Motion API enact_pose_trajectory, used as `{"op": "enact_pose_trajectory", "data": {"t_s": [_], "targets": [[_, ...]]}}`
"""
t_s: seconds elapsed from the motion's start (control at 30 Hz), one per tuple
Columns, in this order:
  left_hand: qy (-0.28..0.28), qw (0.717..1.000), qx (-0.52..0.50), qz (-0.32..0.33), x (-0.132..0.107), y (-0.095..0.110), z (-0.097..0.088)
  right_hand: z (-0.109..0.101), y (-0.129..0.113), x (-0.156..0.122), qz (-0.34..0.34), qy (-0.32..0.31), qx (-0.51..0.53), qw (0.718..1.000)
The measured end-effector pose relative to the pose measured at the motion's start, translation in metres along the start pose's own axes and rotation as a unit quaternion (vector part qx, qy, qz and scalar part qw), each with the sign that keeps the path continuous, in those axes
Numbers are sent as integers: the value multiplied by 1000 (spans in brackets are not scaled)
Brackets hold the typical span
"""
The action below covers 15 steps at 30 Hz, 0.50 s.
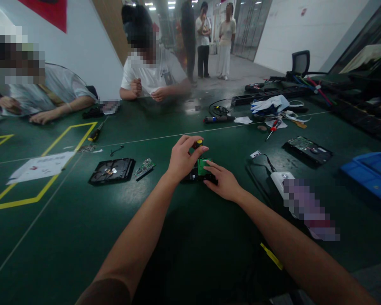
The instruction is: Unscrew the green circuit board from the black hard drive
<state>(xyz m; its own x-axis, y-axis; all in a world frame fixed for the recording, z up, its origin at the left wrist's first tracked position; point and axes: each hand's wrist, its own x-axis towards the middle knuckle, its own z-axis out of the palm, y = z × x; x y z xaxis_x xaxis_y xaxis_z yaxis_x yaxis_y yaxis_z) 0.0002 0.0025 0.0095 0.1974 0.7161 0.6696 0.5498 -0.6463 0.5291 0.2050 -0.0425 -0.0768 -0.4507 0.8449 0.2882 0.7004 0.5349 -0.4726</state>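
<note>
My left hand (183, 157) is closed around the yellow-and-black handle of a small screwdriver (197, 144), held upright over a black hard drive (198, 173) with a green circuit board on top. My right hand (222, 181) rests on the drive's right side, fingers pressed flat against it. Both lie on the dark green table (82, 220) in front of me.
To the left lie an opened hard drive (112, 170), a loose green circuit board (145, 167) and a paper sheet (41, 166). Right: another drive (307, 149), a red screwdriver (273, 128), cables, a blue tray (373, 173). Two people sit opposite; others stand behind.
</note>
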Motion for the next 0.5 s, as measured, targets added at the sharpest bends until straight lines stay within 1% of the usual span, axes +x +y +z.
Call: {"op": "enact_pose_trajectory", "data": {"t_s": [0.07, 0.13, 0.17, 0.27, 0.3, 0.37, 0.5], "targets": [[-10, 1000, -15, -5, 0, 2, -1, -1, 0, 0, -1, 0, 3, 1000], [-32, 998, -45, -19, -1, 2, 1, -1, 0, 0, -2, 0, 5, 1000], [-47, 996, -67, -30, -2, 1, 2, -1, 0, 0, -2, 0, 5, 1000], [-63, 985, -147, -69, -4, -5, 6, -1, -1, -1, 1, 0, 5, 1000], [-66, 980, -171, -74, -4, -7, 7, 0, 0, -1, 0, 1, 6, 1000], [-67, 977, -191, -65, -4, -12, 9, 0, 0, -1, -1, 2, 9, 1000], [-88, 979, -183, -31, -4, -17, 7, 0, 0, -1, 1, 2, 10, 1000]]}}
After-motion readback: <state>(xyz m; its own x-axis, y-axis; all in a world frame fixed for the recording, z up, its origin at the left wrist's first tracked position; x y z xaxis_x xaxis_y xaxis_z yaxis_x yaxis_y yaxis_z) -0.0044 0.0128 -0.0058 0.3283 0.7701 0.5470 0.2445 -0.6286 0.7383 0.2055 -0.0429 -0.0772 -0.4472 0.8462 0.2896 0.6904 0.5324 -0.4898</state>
